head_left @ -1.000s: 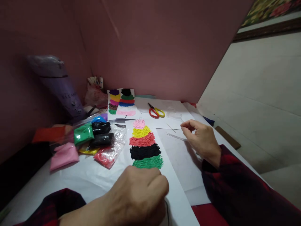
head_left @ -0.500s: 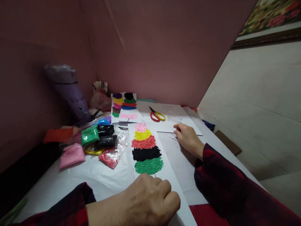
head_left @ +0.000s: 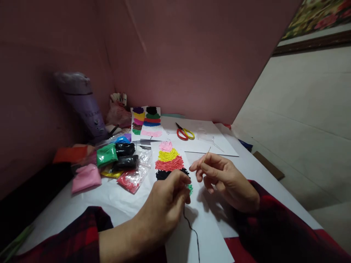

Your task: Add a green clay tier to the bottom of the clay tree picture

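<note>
My right hand (head_left: 227, 179) pinches a thin toothpick (head_left: 207, 154) between thumb and fingertips, its point sticking up above the sheet. Close to it on the left, my left hand (head_left: 170, 201) is closed with fingertips pressed together; what they hold, if anything, does not show. Under both hands lies a white paper sheet (head_left: 208, 237) bearing a clay picture (head_left: 169, 163) in textured bands of pink, yellow, red, black and green. My left hand covers much of the black and green bands. A wavy dark line (head_left: 196, 233) runs down the sheet below them.
Several clay packets, among them green (head_left: 106, 155), pink (head_left: 86, 179) and black (head_left: 126, 162), lie on the left. Scissors (head_left: 184, 132) with red and yellow handles rest farther back. Finished banded cards (head_left: 152, 122) lean by the wall; a purple cylinder (head_left: 85, 106) stands at left.
My right hand has come back from the far board toward me and now holds the toothpick up. My left hand has risen from the sheet's lower part over the clay bands.
</note>
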Demonstrator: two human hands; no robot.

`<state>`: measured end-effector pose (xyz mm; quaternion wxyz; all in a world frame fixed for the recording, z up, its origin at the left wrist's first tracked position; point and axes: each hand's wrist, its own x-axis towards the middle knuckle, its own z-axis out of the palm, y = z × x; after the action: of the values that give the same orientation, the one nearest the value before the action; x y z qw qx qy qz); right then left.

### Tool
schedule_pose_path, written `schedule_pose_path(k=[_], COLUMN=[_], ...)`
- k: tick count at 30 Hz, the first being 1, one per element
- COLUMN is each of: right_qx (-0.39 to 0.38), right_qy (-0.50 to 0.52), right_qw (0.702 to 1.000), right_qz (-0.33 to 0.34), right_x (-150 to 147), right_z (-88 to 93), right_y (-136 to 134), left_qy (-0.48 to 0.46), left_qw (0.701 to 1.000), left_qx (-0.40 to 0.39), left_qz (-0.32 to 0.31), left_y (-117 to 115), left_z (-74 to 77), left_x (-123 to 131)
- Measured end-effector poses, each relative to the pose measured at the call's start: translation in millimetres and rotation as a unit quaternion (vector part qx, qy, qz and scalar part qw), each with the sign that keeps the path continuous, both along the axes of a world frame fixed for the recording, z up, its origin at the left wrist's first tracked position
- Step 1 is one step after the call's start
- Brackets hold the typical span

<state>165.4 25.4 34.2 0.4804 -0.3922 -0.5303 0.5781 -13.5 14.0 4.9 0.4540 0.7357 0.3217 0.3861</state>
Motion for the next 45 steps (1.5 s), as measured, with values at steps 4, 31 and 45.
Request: schedule_pose_path(k=[4, 31, 45], right_qx=[-0.003, 0.17, 0.15], right_qy=[0.03, -0.179, -0.264], right_qw=[1.0, 0.968, 0.951], right_qz=[-0.005, -0.034, -0.06], right_x=[-7, -15, -14], right_z=[-3.7, -34.5, -43.1], right_y=[-4, -11, -2], left_qy=[-0.113, 0.283, 0.448], left_qw=[0.963, 0.919, 0.887], left_qx=[-0.243, 0.12, 0.106], left_qz=[-0.038, 0.249, -0.042], left_y=[5, 37, 24], left_z=[9.0, 37.9, 44.2], left_x=[0, -33, -36])
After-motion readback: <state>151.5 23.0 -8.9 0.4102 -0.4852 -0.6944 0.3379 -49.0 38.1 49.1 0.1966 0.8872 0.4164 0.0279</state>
